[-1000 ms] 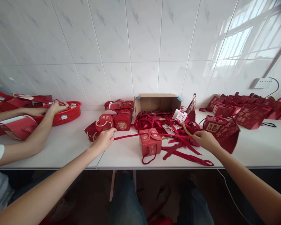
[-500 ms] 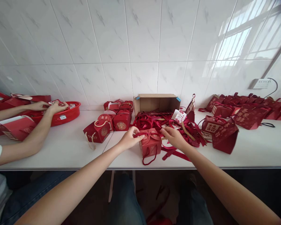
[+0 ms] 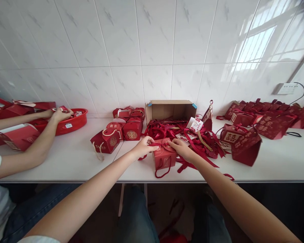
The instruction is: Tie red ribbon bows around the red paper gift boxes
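Observation:
A small red gift box (image 3: pixel 164 162) with gold print stands upright near the table's front edge, a dark red cord handle (image 3: pixel 162 176) hanging down its front. Across its top lies a red ribbon (image 3: pixel 155 144). My left hand (image 3: pixel 145 147) pinches the ribbon at the box's upper left. At the upper right, my right hand (image 3: pixel 181 148) is closed with its fingertips on the ribbon at the box top. The exact grip of those fingertips is partly hidden. Right behind the box lies a heap of loose red ribbons (image 3: pixel 157 131).
An open cardboard box (image 3: pixel 171 102) lies behind the ribbons. Finished-looking red boxes (image 3: pixel 133 131) stand left; red bags (image 3: pixel 247 146) stand right. At far left, a co-worker's hands (image 3: pixel 61 114) hold something over a red basin (image 3: pixel 73 126). White tags (image 3: pixel 195 125) lie among the ribbons.
My right hand has moved left and in onto the box top, closer to my left hand. A ribbon end now shows left of the box, below my left hand. The view has shifted slightly.

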The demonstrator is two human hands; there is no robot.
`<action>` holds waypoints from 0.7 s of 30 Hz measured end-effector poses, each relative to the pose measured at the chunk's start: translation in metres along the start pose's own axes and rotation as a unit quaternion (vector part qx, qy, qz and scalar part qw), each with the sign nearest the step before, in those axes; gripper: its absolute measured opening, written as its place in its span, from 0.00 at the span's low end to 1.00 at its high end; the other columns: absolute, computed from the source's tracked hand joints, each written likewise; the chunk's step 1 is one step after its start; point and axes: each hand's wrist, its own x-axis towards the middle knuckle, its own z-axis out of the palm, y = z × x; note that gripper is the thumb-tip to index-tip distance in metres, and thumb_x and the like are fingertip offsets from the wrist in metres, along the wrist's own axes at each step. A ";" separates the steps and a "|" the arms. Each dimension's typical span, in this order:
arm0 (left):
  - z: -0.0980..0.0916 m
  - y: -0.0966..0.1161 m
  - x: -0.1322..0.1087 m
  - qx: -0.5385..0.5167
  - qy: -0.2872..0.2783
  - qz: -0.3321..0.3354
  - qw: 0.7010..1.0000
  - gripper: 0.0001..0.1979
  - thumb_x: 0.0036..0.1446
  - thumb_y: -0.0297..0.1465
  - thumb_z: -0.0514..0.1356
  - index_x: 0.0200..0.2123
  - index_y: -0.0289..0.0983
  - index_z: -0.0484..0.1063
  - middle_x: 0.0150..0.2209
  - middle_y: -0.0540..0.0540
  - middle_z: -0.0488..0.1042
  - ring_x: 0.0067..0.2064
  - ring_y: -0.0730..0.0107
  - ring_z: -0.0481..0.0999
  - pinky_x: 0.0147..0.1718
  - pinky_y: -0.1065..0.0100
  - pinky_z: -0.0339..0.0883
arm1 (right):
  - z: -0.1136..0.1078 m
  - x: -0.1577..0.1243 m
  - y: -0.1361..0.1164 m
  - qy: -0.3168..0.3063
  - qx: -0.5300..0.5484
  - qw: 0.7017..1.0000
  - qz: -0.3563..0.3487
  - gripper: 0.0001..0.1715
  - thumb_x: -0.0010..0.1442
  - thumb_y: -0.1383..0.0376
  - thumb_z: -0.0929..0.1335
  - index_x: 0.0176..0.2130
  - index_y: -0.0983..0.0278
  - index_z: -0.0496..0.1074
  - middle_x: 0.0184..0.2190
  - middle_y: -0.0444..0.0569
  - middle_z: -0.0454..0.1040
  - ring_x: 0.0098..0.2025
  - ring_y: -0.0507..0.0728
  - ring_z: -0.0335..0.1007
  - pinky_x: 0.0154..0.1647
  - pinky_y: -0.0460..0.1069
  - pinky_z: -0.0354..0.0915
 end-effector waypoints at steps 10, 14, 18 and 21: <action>-0.008 0.000 -0.001 0.051 -0.008 0.017 0.999 0.23 0.32 0.45 0.71 0.23 0.37 0.64 0.21 0.55 0.61 0.26 0.74 0.60 0.25 0.71 0.50 | -0.025 -0.002 -0.004 0.023 -0.103 0.994 -0.041 0.32 0.46 0.39 0.68 0.17 0.63 0.60 0.15 0.40 0.56 0.20 0.49 0.51 0.20 0.46 0.49; -0.005 -0.003 -0.004 0.034 -0.023 0.023 0.999 0.24 0.33 0.47 0.70 0.23 0.37 0.65 0.23 0.54 0.64 0.27 0.74 0.62 0.25 0.71 0.51 | -0.034 -0.009 -0.009 0.026 -0.121 0.989 -0.081 0.28 0.49 0.43 0.68 0.20 0.63 0.60 0.18 0.40 0.59 0.22 0.49 0.53 0.23 0.46 0.52; -0.010 -0.013 -0.007 0.017 -0.029 -0.027 0.999 0.21 0.45 0.51 0.61 0.27 0.37 0.67 0.21 0.54 0.62 0.21 0.77 0.56 0.20 0.72 0.45 | -0.047 -0.019 -0.015 -0.011 -0.189 0.969 -0.155 0.17 0.60 0.56 0.60 0.24 0.63 0.61 0.22 0.41 0.61 0.24 0.50 0.58 0.25 0.46 0.59; -0.024 -0.017 -0.007 0.026 -0.055 -0.087 0.994 0.16 0.44 0.46 0.62 0.26 0.38 0.69 0.18 0.54 0.62 0.17 0.79 0.50 0.17 0.72 0.38 | -0.053 -0.026 -0.018 -0.025 -0.262 0.948 -0.176 0.16 0.57 0.65 0.60 0.19 0.64 0.62 0.21 0.44 0.63 0.25 0.51 0.61 0.27 0.47 0.60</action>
